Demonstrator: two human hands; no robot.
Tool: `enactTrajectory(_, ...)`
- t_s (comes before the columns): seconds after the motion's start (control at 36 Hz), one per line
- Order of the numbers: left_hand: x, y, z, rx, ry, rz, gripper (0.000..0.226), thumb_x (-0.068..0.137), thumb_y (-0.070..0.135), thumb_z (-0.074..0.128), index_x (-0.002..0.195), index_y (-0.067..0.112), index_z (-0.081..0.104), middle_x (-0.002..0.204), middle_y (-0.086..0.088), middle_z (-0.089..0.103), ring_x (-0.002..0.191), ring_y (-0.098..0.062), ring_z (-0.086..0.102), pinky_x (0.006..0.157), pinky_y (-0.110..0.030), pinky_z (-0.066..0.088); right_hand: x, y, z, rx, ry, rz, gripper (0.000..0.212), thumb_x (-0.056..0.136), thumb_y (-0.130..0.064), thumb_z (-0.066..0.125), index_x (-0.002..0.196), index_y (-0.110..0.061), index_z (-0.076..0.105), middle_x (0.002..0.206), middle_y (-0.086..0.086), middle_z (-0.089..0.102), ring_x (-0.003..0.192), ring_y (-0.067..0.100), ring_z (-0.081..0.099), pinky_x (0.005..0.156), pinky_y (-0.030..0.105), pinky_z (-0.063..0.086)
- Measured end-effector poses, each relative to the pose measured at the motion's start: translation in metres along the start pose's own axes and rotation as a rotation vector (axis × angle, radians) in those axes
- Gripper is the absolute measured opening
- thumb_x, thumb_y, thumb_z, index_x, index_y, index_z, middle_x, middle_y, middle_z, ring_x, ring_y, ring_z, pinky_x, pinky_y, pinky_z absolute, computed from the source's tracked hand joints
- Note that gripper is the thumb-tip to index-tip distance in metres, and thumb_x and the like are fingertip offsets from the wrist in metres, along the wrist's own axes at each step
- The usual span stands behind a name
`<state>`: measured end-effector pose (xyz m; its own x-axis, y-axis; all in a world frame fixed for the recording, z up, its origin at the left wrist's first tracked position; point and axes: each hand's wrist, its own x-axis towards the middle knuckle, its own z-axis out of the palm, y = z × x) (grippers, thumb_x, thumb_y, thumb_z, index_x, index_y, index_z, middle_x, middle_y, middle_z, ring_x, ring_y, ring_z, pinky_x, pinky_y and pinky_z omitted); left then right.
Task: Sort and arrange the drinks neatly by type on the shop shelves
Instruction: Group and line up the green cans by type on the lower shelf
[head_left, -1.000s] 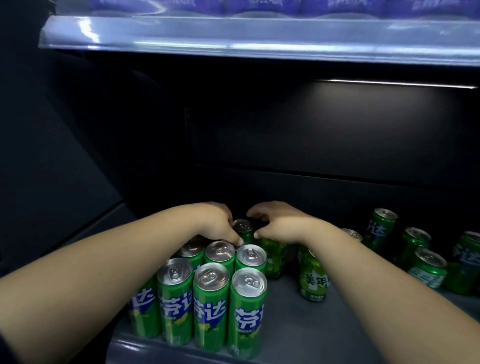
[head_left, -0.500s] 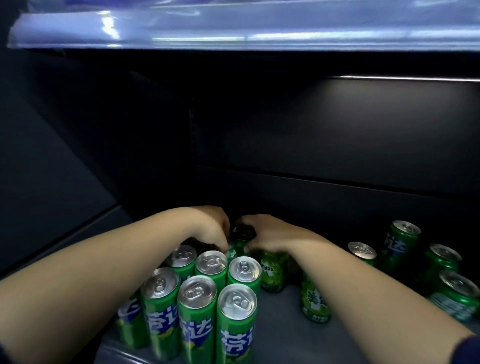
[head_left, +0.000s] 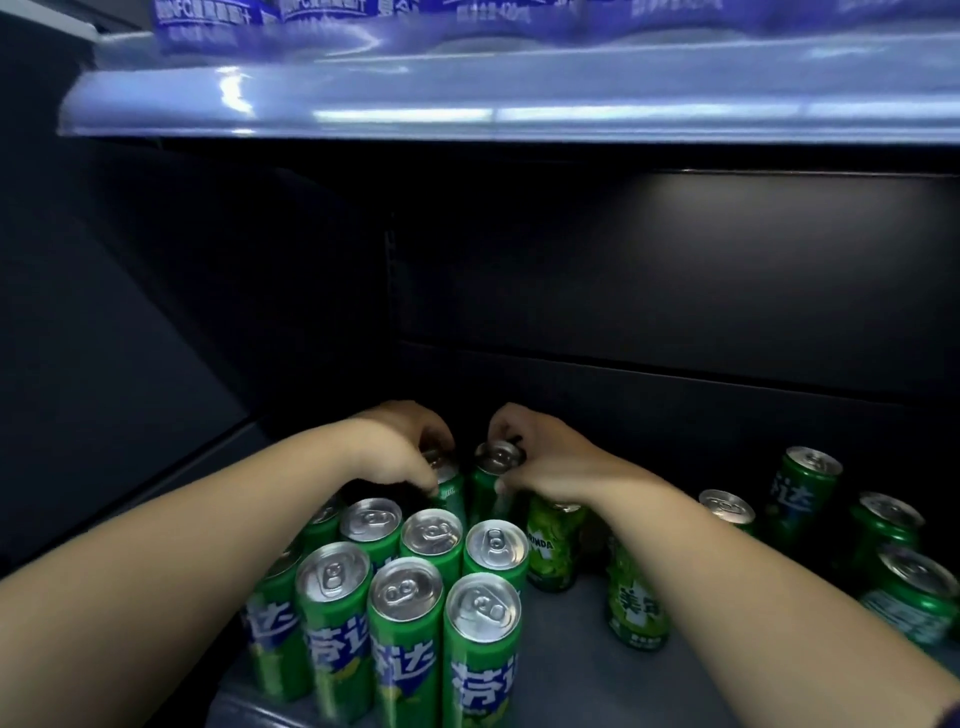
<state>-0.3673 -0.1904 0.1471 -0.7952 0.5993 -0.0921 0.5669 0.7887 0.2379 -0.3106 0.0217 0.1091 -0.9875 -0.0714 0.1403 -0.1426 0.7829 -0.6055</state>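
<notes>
Both hands have drawn slightly apart: just behind the packed block of green cans (head_left: 405, 592), the left hand (head_left: 400, 447) curls over a rear can (head_left: 451, 487), and the right hand (head_left: 545, 457) grips a second can (head_left: 491, 475) just beside it. Well right of the block stand loose cans (head_left: 810, 488).

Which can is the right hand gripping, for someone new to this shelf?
On the dark lower shelf, find the packed block of green cans at front left. Behind it, the right hand grips the right can of two, its silver top uncovered.
</notes>
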Motion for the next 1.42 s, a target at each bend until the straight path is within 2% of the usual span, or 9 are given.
enactTrajectory(0.22, -0.025, 0.015, -0.048, -0.258, 0.175, 0.171, 0.061, 0.063, 0.026, 0.086, 0.117, 0.036, 0.059, 0.112, 0.011, 0.069, 0.101, -0.010, 0.066, 0.091, -0.032, 0.055, -0.047, -0.048, -0.060, 0.066, 0.202, -0.024, 0.049, 0.063, -0.022, 0.084, 0.100, -0.040, 0.057, 0.105, -0.013, 0.068, 0.102, 0.010, 0.067, 0.091, 0.043, 0.056)
enactTrajectory(0.31, -0.041, 0.034, -0.058, -0.379, 0.208, 0.275, 0.058, 0.048, 0.043, 0.080, 0.102, 0.042, 0.060, 0.104, 0.012, 0.070, 0.094, -0.010, 0.068, 0.086, -0.036, 0.057, -0.079, -0.065, -0.079, 0.059, 0.313, -0.035, 0.047, 0.068, -0.017, 0.085, 0.103, -0.035, 0.059, 0.101, -0.014, 0.069, 0.096, 0.005, 0.066, 0.085, 0.033, 0.055)
enactTrajectory(0.39, -0.056, 0.060, -0.060, -0.447, 0.206, 0.392, 0.051, 0.057, 0.032, 0.085, 0.100, 0.038, 0.060, 0.101, 0.006, 0.070, 0.090, -0.015, 0.068, 0.079, -0.036, 0.056, -0.115, -0.074, -0.092, 0.066, 0.405, -0.065, 0.044, 0.073, -0.011, 0.086, 0.105, -0.028, 0.061, 0.103, -0.013, 0.068, 0.095, 0.002, 0.066, 0.079, 0.023, 0.053)
enactTrajectory(0.5, -0.072, 0.095, -0.050, -0.525, 0.154, 0.513, 0.057, 0.051, 0.037, 0.081, 0.104, 0.028, 0.061, 0.093, -0.004, 0.074, 0.088, -0.030, 0.069, 0.076, -0.047, 0.055, -0.163, -0.068, -0.097, 0.061, 0.465, -0.034, 0.045, 0.073, -0.014, 0.087, 0.105, -0.030, 0.059, 0.108, -0.010, 0.069, 0.101, 0.011, 0.067, 0.084, 0.038, 0.057)
enactTrajectory(0.61, -0.080, 0.130, -0.026, -0.558, 0.102, 0.558, 0.056, 0.050, 0.036, 0.083, 0.101, 0.027, 0.060, 0.088, -0.002, 0.074, 0.075, -0.018, 0.067, 0.073, -0.050, 0.056, -0.210, -0.055, -0.095, 0.051, 0.478, 0.036, 0.043, 0.070, -0.024, 0.085, 0.101, -0.036, 0.057, 0.107, -0.010, 0.069, 0.094, 0.037, 0.066, 0.077, 0.051, 0.057)
enactTrajectory(0.81, -0.078, 0.191, 0.033, -0.478, 0.038, 0.543, 0.049, 0.058, 0.035, 0.089, 0.096, 0.032, 0.058, 0.084, 0.001, 0.072, 0.070, -0.015, 0.067, 0.069, -0.044, 0.057, -0.276, -0.003, -0.095, 0.012, 0.413, 0.241, 0.041, 0.073, -0.014, 0.087, 0.098, -0.031, 0.059, 0.101, -0.011, 0.067, 0.085, 0.010, 0.064, 0.079, 0.037, 0.056)
enactTrajectory(1.0, -0.070, 0.241, 0.098, -0.398, 0.067, 0.407, 0.051, 0.055, 0.048, 0.083, 0.092, 0.033, 0.052, 0.081, 0.000, 0.070, 0.074, -0.024, 0.068, 0.065, -0.044, 0.055, -0.323, 0.057, -0.095, -0.011, 0.344, 0.344, 0.039, 0.079, -0.016, 0.084, 0.101, -0.031, 0.055, 0.092, -0.019, 0.057, 0.068, -0.003, 0.050, 0.059, 0.012, 0.039)
enactTrajectory(1.17, -0.077, 0.271, 0.140, -0.357, 0.144, 0.290, 0.053, 0.058, 0.055, 0.083, 0.092, 0.031, 0.050, 0.072, 0.000, 0.069, 0.067, -0.017, 0.067, 0.060, -0.043, 0.053, -0.346, 0.101, -0.090, 0.074, 0.305, 0.345, 0.042, 0.077, -0.024, 0.083, 0.101, -0.043, 0.054, 0.113, -0.018, 0.063, 0.091, 0.008, 0.062, 0.082, 0.034, 0.053)
enactTrajectory(1.42, -0.098, 0.280, 0.195, -0.529, 0.339, 0.193, 0.064, 0.061, 0.061, 0.082, 0.109, 0.038, 0.048, 0.099, 0.013, 0.056, 0.090, -0.002, 0.057, 0.072, -0.025, 0.046, -0.369, 0.133, -0.054, 0.258, 0.409, 0.289, 0.054, 0.078, -0.034, 0.082, 0.119, -0.053, 0.051, 0.128, -0.022, 0.060, 0.120, -0.002, 0.055, 0.104, 0.031, 0.047)
